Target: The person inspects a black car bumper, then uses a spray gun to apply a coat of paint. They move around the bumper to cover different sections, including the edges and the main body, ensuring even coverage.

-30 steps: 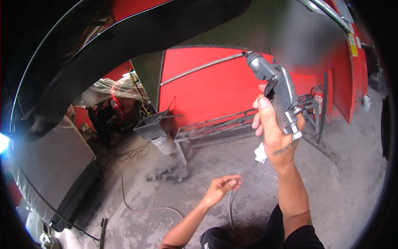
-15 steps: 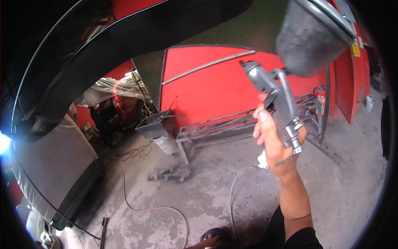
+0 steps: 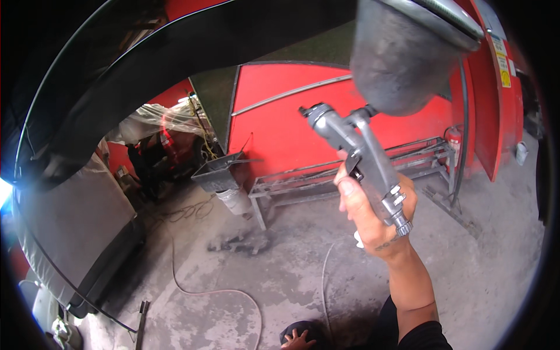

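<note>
My right hand (image 3: 370, 213) is wrapped around the handle of a grey metal spray gun (image 3: 356, 140), raised at the right of the view. The gun's nozzle points to the upper left. A large, rounded, smudged grey cup (image 3: 402, 58) sits on top of the gun, joined by a short neck. At the bottom edge, my left hand (image 3: 298, 340) lies with fingers spread over a dark rounded surface, which I cannot make out for sure. It appears to hold nothing.
Beyond the gun stands a red panel (image 3: 280, 137) behind a low metal frame (image 3: 350, 186). A black tray (image 3: 219, 172) sits above a white bucket (image 3: 233, 201). Hoses (image 3: 233, 291) cross the stained concrete floor. At left is a sheet-covered vehicle (image 3: 81, 221); a red fire extinguisher (image 3: 453, 137) stands at right.
My right hand has brought the spray gun and its cup leftward, and they look larger. My left hand has turned, and its fingers now show spread apart.
</note>
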Demonstrator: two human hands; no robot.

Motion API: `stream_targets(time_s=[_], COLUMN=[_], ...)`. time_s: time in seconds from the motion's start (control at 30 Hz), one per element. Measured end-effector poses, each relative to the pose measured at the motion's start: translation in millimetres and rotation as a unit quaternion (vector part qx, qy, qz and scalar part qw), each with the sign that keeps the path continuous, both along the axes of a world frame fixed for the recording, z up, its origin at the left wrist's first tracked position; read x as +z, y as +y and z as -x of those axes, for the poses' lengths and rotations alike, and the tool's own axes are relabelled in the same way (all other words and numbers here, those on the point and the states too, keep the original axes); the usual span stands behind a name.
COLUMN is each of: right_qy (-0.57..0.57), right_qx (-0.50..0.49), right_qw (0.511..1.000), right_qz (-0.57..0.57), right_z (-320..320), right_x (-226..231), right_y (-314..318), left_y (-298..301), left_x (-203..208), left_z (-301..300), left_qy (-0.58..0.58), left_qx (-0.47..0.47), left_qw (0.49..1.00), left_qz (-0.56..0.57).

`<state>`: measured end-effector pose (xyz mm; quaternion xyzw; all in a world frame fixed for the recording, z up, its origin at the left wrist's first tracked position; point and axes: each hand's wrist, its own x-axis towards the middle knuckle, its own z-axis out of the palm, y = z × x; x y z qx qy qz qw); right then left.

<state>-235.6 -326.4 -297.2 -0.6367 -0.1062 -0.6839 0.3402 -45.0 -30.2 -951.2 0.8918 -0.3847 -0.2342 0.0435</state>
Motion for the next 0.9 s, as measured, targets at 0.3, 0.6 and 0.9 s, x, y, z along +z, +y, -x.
stream_targets(time_s=[0.3,0.6,0.9], right_qy=[-0.05,0.021,-0.064], right_qx=[-0.044,0.013,-0.021], right_qw=[0.993,1.0,0.985], right_qz=[-0.092,-0.008,-0.158], right_z=[-7,2,22], right_x=[10,12,24], right_y=[4,24,12], left_y=[0,-4,-2], left_x=[-10,2,7], left_z=[-7,3,1], left_qy=[0.108,0.039,0.068], left_qx=[0.034,0.025,0.032], left_qw=[0.993,0.999,0.997], left_qz=[0.029,0.011,0.026])
